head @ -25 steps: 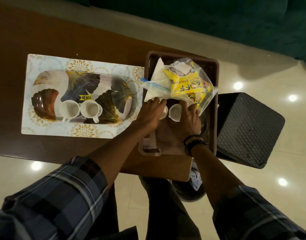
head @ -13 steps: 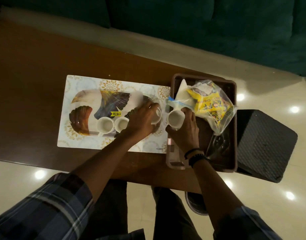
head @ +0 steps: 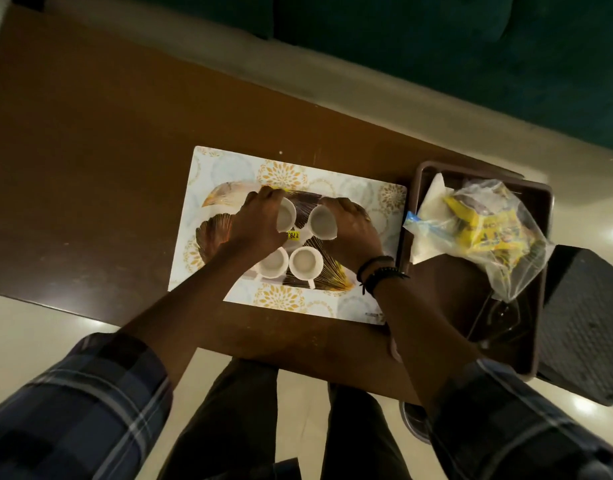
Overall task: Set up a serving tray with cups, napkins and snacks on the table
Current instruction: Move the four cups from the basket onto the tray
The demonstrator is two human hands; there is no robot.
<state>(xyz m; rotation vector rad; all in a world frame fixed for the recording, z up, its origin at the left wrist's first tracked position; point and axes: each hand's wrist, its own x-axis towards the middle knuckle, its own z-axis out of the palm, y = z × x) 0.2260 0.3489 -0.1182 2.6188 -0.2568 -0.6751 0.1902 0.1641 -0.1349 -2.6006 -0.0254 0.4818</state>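
Note:
An oval patterned serving tray [head: 213,230] lies on a floral placemat [head: 350,188] on the brown table. My left hand [head: 254,225] grips a white cup [head: 287,213] at the tray's far side. Beside it my right hand [head: 351,225] grips a second white cup [head: 321,221]. Two more white cups [head: 273,262] [head: 305,263] stand side by side on the tray's near part. To the right, a brown crate [head: 540,202] holds a clear bag of yellow snack packets [head: 485,230] and white napkins [head: 431,206].
A dark textured stool [head: 585,323] stands right of the crate. Glassware [head: 499,320] lies in the crate's near end. A dark green sofa [head: 436,46] runs along the far side. The table's near edge [head: 90,315] meets the pale floor, and my legs stand against it.
Both hands lifted a cup each out of the crate and carried them left onto the serving tray, behind the two cups standing there. The camera view shifted left with them.

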